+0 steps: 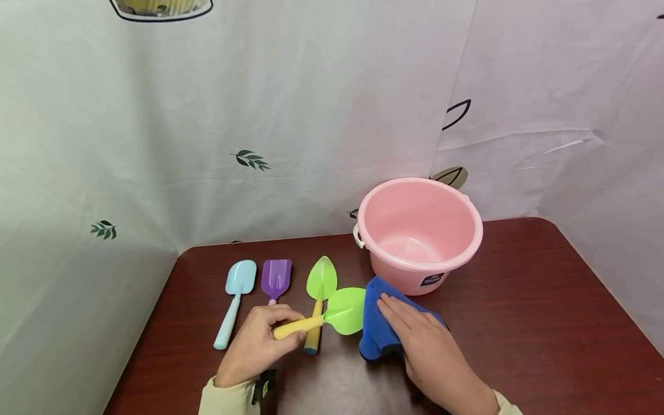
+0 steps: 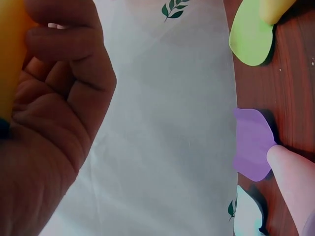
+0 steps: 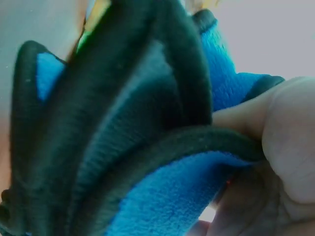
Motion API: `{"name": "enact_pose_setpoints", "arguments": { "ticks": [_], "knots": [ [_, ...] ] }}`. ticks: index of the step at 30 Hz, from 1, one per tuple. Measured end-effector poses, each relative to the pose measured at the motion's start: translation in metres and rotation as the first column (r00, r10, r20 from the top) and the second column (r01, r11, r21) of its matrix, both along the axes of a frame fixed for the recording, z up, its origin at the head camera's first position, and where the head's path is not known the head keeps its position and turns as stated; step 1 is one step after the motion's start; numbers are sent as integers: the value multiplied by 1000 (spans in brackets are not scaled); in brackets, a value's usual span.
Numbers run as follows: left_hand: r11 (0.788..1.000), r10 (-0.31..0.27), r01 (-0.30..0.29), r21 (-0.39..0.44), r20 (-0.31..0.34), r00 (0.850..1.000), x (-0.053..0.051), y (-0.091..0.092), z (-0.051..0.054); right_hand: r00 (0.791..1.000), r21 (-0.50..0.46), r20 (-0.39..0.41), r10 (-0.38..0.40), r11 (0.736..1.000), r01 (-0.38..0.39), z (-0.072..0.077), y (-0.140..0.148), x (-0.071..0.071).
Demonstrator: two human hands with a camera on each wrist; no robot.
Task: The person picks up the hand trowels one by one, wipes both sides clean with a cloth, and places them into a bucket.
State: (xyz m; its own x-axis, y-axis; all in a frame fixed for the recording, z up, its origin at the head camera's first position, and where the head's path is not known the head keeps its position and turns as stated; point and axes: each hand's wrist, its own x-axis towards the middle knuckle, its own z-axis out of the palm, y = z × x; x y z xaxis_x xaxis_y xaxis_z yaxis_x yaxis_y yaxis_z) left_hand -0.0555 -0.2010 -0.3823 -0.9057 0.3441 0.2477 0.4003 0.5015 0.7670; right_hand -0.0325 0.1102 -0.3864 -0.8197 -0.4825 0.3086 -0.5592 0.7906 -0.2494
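My left hand (image 1: 261, 341) grips the yellow handle (image 1: 298, 327) of a green-bladed shovel (image 1: 346, 311), held above the table and pointing right. In the left wrist view the left hand (image 2: 59, 83) curls round the yellow handle (image 2: 11, 54). My right hand (image 1: 433, 351) holds a blue cloth (image 1: 381, 323) with dark edging, its edge beside the green blade. The right wrist view shows the cloth (image 3: 162, 191) bunched in folds at the right hand (image 3: 275, 147). Under the held shovel lies a second green shovel (image 1: 321, 282) with a yellow handle.
On the left of the dark red table (image 1: 539, 311) lie a light blue shovel (image 1: 241, 278) and a purple shovel (image 1: 276, 278) with a pink handle. Behind the cloth stands a pink bucket (image 1: 386, 262). A pale patterned curtain (image 1: 311, 115) hangs along the table's back.
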Motion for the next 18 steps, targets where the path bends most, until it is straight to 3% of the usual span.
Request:
{"name": "enact_pose_setpoints", "arguments": {
  "ticks": [7, 13, 18],
  "knots": [
    [999, 22, -21, -25, 14, 1000, -2, 0, -2, 994, -95, -101, -37, 995, 27, 1, 1, 2],
    [998, 38, -37, -54, 25, 999, -2, 4, -4, 994, -138, -111, -19, 990, 4, 2, 2, 4],
    [996, 53, -50, -78, 39, 998, -4, 10, -5, 995, -138, -84, 47, 989, -58, 4, 0, 5]
  ]
}}
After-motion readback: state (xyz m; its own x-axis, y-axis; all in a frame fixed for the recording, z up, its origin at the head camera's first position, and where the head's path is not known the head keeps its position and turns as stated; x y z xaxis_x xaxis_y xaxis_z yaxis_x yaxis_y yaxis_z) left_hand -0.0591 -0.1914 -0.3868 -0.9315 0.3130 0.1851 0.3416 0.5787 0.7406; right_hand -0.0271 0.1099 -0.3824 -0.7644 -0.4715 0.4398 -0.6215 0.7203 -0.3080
